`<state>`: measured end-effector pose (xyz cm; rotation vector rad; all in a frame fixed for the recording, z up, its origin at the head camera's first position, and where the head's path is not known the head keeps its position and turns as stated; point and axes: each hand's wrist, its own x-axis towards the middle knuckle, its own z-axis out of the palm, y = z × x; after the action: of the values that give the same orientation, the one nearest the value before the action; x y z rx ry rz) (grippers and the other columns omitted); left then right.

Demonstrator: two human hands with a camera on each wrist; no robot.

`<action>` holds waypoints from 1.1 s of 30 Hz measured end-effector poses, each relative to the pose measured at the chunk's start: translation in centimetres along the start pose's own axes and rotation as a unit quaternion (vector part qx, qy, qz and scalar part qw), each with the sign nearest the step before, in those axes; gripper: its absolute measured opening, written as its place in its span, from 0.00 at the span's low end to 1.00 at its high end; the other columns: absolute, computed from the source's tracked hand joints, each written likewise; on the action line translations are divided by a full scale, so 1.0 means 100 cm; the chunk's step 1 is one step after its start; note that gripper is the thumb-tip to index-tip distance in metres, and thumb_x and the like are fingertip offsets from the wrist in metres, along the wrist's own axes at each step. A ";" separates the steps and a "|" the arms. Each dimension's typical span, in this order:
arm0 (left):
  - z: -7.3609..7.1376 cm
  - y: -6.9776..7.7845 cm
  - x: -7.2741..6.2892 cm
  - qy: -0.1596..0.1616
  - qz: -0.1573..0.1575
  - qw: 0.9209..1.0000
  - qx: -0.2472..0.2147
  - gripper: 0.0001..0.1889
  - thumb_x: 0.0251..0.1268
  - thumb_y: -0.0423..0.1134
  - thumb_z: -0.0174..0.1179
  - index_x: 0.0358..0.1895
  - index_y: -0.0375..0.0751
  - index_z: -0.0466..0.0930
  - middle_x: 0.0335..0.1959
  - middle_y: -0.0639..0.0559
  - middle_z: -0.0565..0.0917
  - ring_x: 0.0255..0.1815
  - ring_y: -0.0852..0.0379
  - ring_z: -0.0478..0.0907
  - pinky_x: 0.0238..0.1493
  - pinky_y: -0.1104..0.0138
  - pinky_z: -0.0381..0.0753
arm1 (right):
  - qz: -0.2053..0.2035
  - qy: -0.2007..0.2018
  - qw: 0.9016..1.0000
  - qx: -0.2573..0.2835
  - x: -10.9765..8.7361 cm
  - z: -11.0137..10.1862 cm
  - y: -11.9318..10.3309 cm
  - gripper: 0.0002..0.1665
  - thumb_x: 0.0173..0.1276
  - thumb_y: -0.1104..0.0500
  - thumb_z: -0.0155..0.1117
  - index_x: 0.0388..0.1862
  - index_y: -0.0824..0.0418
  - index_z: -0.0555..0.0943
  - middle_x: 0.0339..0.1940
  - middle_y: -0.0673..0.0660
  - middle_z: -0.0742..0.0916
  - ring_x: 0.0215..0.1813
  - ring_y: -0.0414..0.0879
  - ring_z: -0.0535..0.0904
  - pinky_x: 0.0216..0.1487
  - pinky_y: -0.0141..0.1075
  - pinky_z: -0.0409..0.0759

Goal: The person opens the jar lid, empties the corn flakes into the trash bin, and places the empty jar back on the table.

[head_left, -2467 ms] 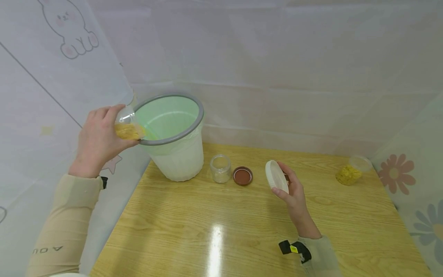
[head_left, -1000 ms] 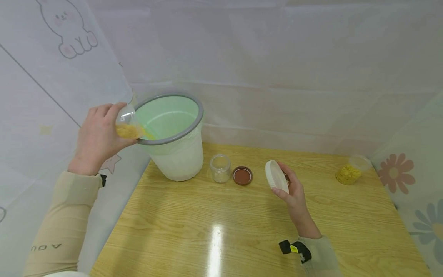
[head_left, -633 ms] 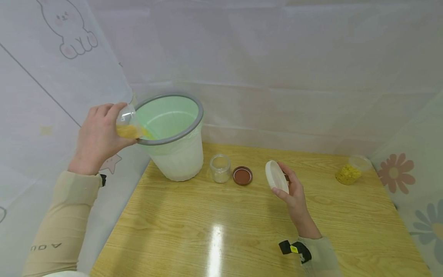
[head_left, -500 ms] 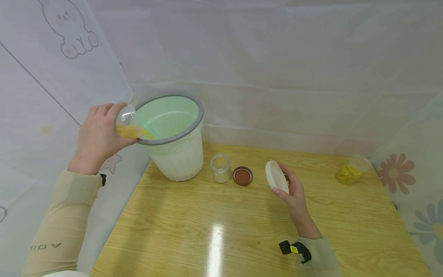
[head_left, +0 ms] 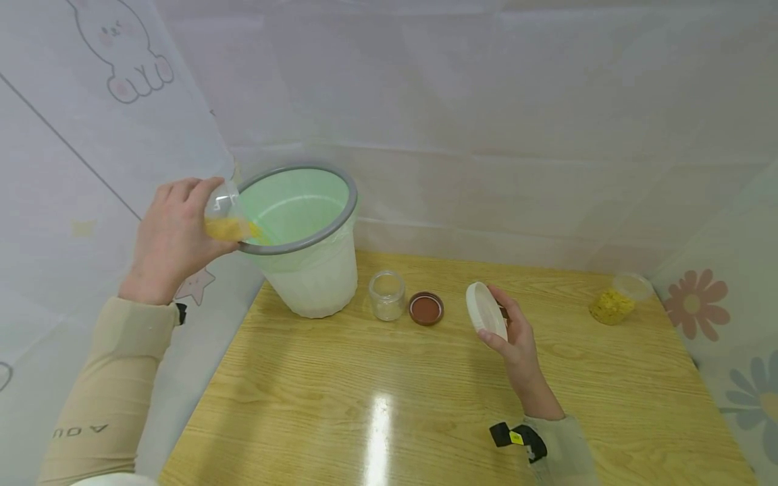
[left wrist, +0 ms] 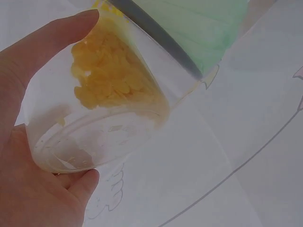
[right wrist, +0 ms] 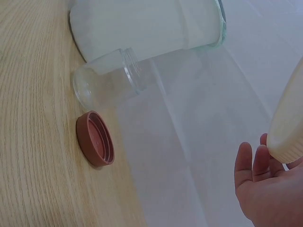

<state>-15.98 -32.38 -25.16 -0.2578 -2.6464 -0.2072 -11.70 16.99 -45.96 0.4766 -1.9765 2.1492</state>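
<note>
In the head view my left hand grips a clear jar tipped on its side at the left rim of a bin with a green liner. Yellow flakes lie along the jar's lower side and reach its mouth, above the bin's inside. The left wrist view shows thumb and fingers around the jar, with flakes heaped towards the mouth. Above the table, my right hand holds a white ribbed lid by its edge, its hollow side facing left.
A glass jar stands on the wooden table beside the bin, nothing visible inside. Next to it lies a reddish-brown lid, hollow side up. At the far right stands another clear container partly filled with yellow flakes.
My left hand has risen very slightly, with the jar still tipped at the bin's rim. The flakes have shifted a little inside the jar. My right hand and the white lid stay in place.
</note>
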 end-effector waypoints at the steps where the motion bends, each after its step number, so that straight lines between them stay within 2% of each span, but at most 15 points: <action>1: 0.000 0.000 0.000 -0.001 0.000 1.000 0.001 0.52 0.36 0.39 0.84 0.72 0.35 0.68 0.63 0.27 0.73 0.64 0.26 0.64 0.60 0.36 0.67 | 0.000 0.000 1.000 0.001 0.000 0.000 0.000 0.44 0.59 0.73 0.60 0.76 0.71 0.63 0.66 0.61 0.71 0.59 0.55 0.66 0.51 0.34 0.75; 9: -0.003 0.002 0.001 -0.001 0.005 1.000 0.000 0.51 0.38 0.38 0.84 0.72 0.32 0.68 0.63 0.27 0.72 0.65 0.26 0.63 0.62 0.36 0.66 | -0.001 -0.002 1.000 -0.009 -0.001 0.000 -0.001 0.42 0.60 0.71 0.59 0.76 0.69 0.64 0.65 0.65 0.70 0.59 0.55 0.66 0.50 0.34 0.75; 33: -0.002 0.000 0.006 0.017 0.042 0.999 0.007 0.48 0.36 0.35 0.83 0.69 0.31 0.70 0.60 0.26 0.73 0.62 0.26 0.66 0.64 0.39 0.66 | 0.002 -0.002 1.000 -0.011 -0.002 0.000 -0.002 0.43 0.60 0.71 0.59 0.77 0.68 0.64 0.66 0.60 0.71 0.59 0.56 0.65 0.51 0.36 0.75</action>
<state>-16.42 -32.33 -24.67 -0.3567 -2.5960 -0.1644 -11.51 17.01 -45.88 0.4761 -2.0024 2.1281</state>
